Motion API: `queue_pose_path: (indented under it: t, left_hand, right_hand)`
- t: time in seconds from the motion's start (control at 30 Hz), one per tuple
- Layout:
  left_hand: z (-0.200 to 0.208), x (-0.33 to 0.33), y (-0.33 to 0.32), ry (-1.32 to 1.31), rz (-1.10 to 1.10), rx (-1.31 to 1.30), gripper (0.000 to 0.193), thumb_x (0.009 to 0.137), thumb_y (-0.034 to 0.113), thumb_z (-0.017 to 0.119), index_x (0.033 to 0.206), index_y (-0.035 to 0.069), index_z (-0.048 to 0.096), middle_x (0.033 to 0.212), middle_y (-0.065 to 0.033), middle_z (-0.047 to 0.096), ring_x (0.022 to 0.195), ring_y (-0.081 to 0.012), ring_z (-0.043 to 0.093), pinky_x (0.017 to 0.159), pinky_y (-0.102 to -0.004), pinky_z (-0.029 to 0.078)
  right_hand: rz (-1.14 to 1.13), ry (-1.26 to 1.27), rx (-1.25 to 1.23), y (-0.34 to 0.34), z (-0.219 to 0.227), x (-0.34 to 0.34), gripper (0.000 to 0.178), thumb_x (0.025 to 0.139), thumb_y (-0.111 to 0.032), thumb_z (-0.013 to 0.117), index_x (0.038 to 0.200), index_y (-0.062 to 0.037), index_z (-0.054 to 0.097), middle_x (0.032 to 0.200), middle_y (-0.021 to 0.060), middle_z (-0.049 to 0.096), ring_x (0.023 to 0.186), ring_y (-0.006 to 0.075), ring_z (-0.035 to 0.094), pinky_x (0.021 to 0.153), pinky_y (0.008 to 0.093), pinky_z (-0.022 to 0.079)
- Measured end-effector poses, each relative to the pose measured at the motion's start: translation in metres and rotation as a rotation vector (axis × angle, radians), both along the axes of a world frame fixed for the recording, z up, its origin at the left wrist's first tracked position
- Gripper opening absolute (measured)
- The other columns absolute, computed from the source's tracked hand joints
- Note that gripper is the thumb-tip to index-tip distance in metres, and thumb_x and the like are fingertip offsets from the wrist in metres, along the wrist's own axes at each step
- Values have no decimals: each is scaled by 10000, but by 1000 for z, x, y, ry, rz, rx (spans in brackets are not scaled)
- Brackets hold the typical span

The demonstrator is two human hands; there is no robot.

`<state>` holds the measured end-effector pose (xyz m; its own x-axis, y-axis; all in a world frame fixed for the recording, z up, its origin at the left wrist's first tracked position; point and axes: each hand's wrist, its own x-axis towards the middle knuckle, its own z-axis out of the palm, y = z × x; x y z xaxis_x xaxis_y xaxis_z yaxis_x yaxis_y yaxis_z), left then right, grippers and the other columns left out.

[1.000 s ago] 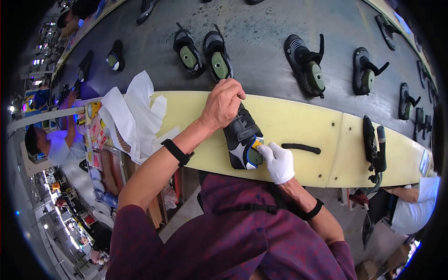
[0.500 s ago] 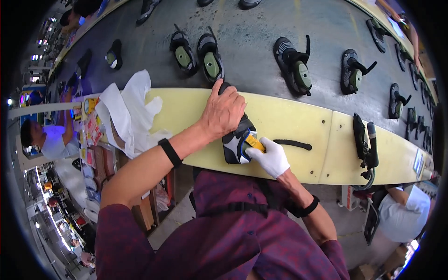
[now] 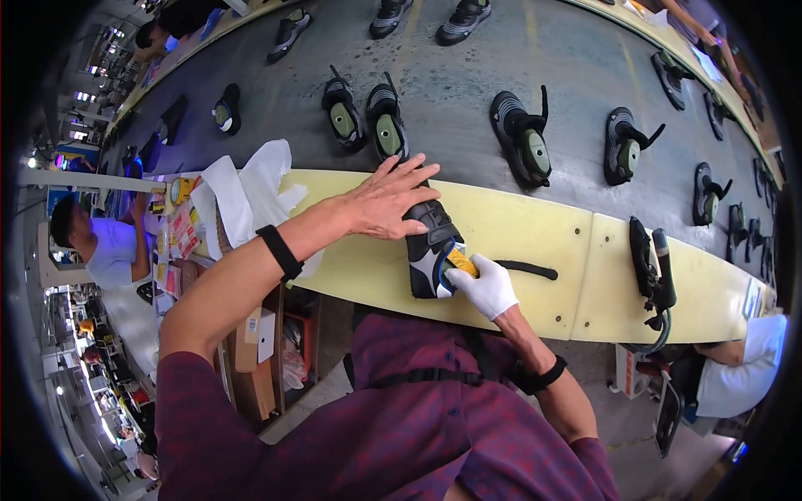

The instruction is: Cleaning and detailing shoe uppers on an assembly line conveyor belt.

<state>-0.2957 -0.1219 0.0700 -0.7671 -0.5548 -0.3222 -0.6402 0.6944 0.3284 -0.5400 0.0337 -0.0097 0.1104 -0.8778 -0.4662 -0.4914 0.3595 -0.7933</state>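
Black shoe (image 3: 434, 235) — front under left fingers (image 3: 415, 177), heel (image 3: 430, 288) by gloved right fingers (image 3: 462, 279).

A black-and-grey shoe (image 3: 423, 261) with blue edging and a dark strap lies lengthwise on the table (image 3: 522, 227), heel end nearest the person. A yellow tool (image 3: 462, 263), partly hidden, slants at its opening.

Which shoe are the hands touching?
The black-and-grey shoe on the yellow board: the bare left hand rests on it and the gloved right hand is at its opening. The other shoes are on the dark belt.
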Motion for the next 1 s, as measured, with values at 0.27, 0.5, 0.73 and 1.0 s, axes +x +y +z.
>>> queue_pose_path:
  t: [0.27,0.5,0.73,1.0]
  left_hand:
    - [3,-15,-14,-173,-20,138,723,908,392,768,1524,79,557,1738,-225,260,1645,-458,119,1277,-647,284]
    - [-2,-22,-14,-185,19,168,741,831,316,807,1488,70,567,1735,-220,249,1644,-476,73,1268,-631,331]
    - [-2,-17,-19,-150,12,223,766,807,305,836,1491,96,563,1751,-181,240,1652,-457,57,1302,-618,291]
    - [-17,-5,-22,-82,-15,191,792,840,348,825,1533,116,521,1752,-165,244,1650,-464,39,1300,-625,287]
  right_hand:
    - [-7,21,22,4,-8,6,527,905,-484,790,907,23,647,789,271,681,747,418,703,703,462,539]
    - [-54,33,55,11,-12,13,519,910,-475,801,906,17,636,772,272,667,711,421,683,681,465,532]
    - [-12,-44,92,10,2,5,512,927,-471,781,897,23,648,759,260,661,683,375,676,674,455,527]
    - [-36,-67,205,62,9,-37,469,953,-443,764,970,23,710,765,219,706,678,311,699,680,410,546]
